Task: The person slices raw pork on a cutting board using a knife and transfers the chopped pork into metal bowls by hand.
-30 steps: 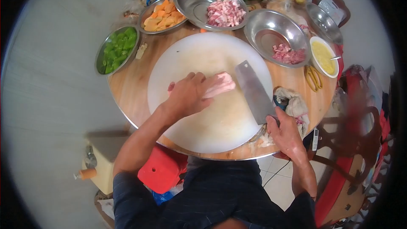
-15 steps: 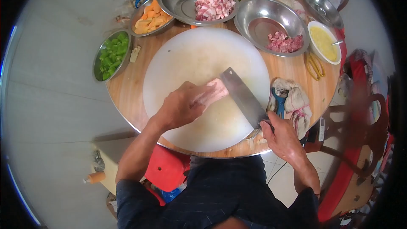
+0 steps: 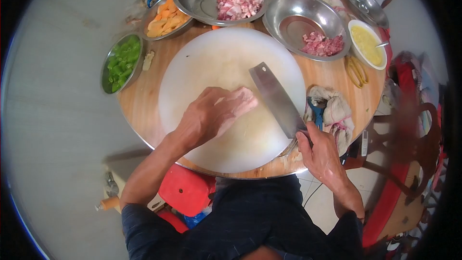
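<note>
A pale pink piece of raw meat (image 3: 239,103) is in the grip of my left hand (image 3: 204,115), over the middle of a round white cutting board (image 3: 231,151). My fingers wrap its near side and hide part of it. My right hand (image 3: 321,156) is closed round the handle of a cleaver (image 3: 276,98). The blade slants up and left across the right part of the board, with a small gap between it and the meat's end. Most of the cleaver's handle is hidden in my palm.
Metal bowls of chopped meat (image 3: 240,2), minced meat (image 3: 322,44), orange slices (image 3: 167,18) and green pepper pieces (image 3: 124,62) ring the board. On the right are a white bowl of yellow liquid (image 3: 367,43), a blue-handled peeler (image 3: 317,110) and a cloth (image 3: 337,113). A red stool (image 3: 185,190) stands below.
The cleaver has come away from the meat's end, its tip shifting slightly up and left. My left hand has turned a little, with the meat tilted up in it.
</note>
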{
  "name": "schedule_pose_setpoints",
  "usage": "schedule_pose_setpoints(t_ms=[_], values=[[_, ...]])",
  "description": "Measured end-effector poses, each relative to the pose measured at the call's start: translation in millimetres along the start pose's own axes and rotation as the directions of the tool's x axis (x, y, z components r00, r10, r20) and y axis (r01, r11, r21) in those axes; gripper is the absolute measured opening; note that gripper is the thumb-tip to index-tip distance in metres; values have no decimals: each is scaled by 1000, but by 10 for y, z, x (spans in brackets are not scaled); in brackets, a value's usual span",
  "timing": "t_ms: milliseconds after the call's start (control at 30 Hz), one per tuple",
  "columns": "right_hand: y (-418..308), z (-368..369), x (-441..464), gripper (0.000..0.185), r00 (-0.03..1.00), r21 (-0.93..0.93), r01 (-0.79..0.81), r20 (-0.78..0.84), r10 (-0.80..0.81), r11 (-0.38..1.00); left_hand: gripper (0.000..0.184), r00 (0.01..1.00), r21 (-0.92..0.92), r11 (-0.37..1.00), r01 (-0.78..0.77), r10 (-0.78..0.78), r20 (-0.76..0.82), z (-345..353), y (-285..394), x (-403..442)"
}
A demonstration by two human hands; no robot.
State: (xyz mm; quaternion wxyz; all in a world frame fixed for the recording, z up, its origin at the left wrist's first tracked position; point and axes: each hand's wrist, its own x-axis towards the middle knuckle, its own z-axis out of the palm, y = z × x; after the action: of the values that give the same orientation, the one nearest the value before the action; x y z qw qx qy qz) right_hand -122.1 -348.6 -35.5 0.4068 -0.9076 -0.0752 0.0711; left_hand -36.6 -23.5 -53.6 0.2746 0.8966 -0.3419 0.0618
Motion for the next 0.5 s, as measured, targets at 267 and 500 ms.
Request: schedule_pose_setpoints(t_ms=[267, 500], values=[[-121, 62, 230, 17, 997, -43, 48, 68, -45, 998, 46, 953, -143, 952, -272, 287, 96, 84, -128, 354], [-170, 116, 288, 16, 993, -107, 26, 113, -14, 994, 47, 939, -282, 928, -244, 299, 170, 19, -270, 419]])
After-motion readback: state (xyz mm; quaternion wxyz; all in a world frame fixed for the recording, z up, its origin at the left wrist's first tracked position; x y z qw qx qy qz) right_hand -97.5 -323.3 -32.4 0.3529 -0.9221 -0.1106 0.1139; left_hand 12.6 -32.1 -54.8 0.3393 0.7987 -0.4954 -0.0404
